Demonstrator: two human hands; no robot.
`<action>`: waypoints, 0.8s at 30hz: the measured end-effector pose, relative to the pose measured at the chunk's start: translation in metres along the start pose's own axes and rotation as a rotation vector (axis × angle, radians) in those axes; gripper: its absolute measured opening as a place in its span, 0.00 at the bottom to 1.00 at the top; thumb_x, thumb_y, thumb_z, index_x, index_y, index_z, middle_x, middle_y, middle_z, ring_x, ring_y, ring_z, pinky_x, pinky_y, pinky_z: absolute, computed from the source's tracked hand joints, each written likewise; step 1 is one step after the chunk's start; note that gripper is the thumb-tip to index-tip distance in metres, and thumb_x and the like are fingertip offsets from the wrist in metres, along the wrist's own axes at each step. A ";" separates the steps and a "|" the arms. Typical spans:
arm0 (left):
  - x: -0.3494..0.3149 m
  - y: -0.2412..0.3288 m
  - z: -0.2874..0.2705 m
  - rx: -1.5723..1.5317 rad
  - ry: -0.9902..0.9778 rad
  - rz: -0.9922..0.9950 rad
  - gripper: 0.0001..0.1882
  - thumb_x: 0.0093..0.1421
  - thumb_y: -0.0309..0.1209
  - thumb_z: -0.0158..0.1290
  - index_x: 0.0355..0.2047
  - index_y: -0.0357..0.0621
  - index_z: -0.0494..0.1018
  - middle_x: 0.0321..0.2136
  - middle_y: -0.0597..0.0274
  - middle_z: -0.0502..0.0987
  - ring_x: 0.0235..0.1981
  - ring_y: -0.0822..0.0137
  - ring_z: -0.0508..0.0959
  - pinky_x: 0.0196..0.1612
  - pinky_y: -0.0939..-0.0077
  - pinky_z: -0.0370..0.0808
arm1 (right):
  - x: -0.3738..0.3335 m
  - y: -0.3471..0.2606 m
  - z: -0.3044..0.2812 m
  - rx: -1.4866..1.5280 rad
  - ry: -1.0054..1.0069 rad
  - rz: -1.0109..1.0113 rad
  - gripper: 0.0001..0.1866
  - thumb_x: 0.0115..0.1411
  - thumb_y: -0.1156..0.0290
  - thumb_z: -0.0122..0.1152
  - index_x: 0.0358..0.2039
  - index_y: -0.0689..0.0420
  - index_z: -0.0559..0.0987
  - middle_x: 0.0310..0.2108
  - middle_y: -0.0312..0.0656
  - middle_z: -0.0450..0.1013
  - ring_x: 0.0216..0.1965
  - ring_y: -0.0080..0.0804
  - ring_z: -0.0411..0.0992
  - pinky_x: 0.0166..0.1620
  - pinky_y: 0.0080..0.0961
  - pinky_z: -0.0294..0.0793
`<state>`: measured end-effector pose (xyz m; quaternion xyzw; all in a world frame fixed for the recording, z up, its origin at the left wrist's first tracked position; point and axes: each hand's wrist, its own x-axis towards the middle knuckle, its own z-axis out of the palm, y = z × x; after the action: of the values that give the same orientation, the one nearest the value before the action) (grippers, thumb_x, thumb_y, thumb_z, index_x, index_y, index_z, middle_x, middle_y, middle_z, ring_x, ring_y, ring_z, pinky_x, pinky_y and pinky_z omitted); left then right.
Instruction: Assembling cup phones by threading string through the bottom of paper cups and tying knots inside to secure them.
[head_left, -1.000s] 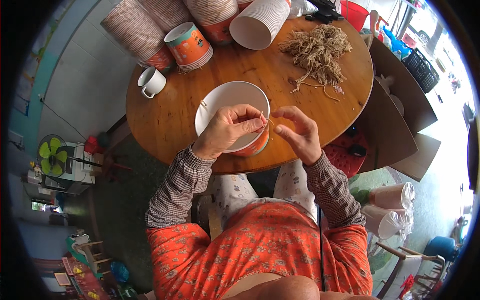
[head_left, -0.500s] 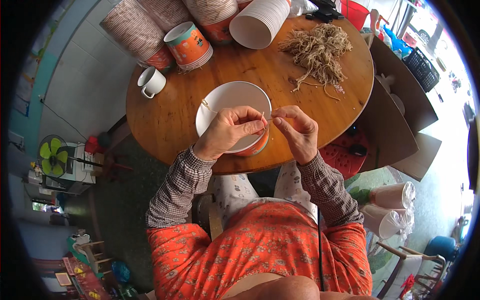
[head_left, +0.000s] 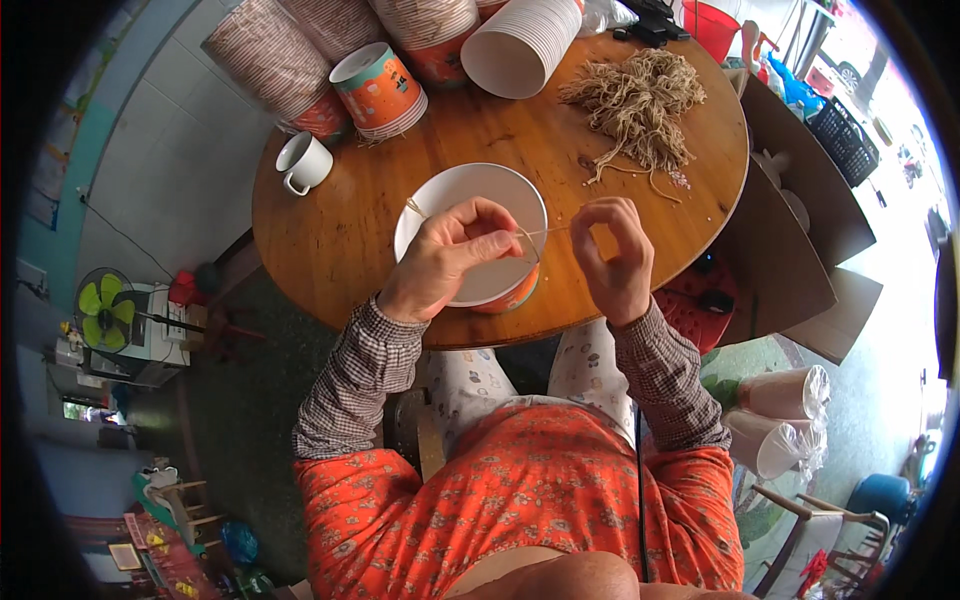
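Observation:
A large white-lined paper bucket [head_left: 470,182] with an orange outside stands near the front edge of the round wooden table. Over its rim, my left hand [head_left: 455,255] pinches a thin tan cord [head_left: 545,232]. The cord stretches across to my right hand [head_left: 615,255], whose thumb and forefinger are closed on its other end. Part of the cord loops down by the bucket's right rim. At the bucket's left rim shows a knotted bit of cord [head_left: 414,206].
A heap of tan cords [head_left: 640,105] lies at the table's far right. Stacked paper buckets [head_left: 375,90] and a white mug [head_left: 304,163] stand at the far left, and a nested white stack [head_left: 515,50] lies tipped at the back. Cardboard boxes [head_left: 780,220] stand beside the table's right edge.
My right hand has moved right, away from my left, drawing the cord out between them. The bucket has shifted very slightly to the right.

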<state>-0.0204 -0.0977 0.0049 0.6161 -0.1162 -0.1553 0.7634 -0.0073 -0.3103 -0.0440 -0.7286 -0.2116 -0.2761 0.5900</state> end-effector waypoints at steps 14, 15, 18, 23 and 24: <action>-0.010 -0.003 0.019 0.357 0.105 0.271 0.11 0.60 0.23 0.56 0.42 0.37 0.69 0.36 0.64 0.76 0.40 0.75 0.76 0.44 0.81 0.74 | 0.016 -0.036 0.017 0.421 -0.211 0.356 0.03 0.61 0.75 0.56 0.36 0.59 0.76 0.31 0.37 0.73 0.30 0.24 0.70 0.36 0.23 0.72; -0.012 -0.002 0.015 0.356 0.100 0.271 0.11 0.60 0.23 0.56 0.42 0.37 0.69 0.36 0.64 0.76 0.40 0.75 0.76 0.44 0.81 0.74 | 0.019 -0.036 0.018 0.499 -0.288 0.335 0.06 0.67 0.74 0.48 0.39 0.60 0.74 0.31 0.37 0.75 0.29 0.18 0.69 0.33 0.19 0.71; -0.016 -0.001 -0.002 0.447 -0.021 0.347 0.06 0.62 0.22 0.53 0.40 0.37 0.70 0.35 0.64 0.74 0.40 0.74 0.76 0.45 0.80 0.74 | 0.021 -0.029 0.025 0.376 -0.495 0.234 0.07 0.66 0.73 0.47 0.41 0.61 0.73 0.33 0.45 0.76 0.31 0.29 0.74 0.36 0.24 0.74; -0.018 0.020 -0.044 0.423 -0.153 0.276 0.05 0.63 0.24 0.53 0.39 0.38 0.70 0.33 0.65 0.74 0.37 0.75 0.76 0.44 0.79 0.73 | 0.005 -0.043 0.033 0.309 -0.608 0.206 0.08 0.64 0.73 0.52 0.42 0.60 0.73 0.32 0.46 0.77 0.33 0.35 0.78 0.37 0.28 0.75; -0.017 0.023 -0.048 0.416 -0.223 0.212 0.05 0.63 0.25 0.53 0.39 0.39 0.70 0.32 0.66 0.74 0.37 0.75 0.76 0.44 0.79 0.73 | 0.000 -0.043 0.038 0.333 -0.570 0.226 0.08 0.63 0.72 0.54 0.41 0.60 0.74 0.31 0.45 0.77 0.32 0.33 0.77 0.36 0.27 0.75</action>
<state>-0.0165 -0.0433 0.0175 0.7233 -0.2928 -0.1143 0.6148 -0.0283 -0.2643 -0.0177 -0.6888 -0.3281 0.0440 0.6449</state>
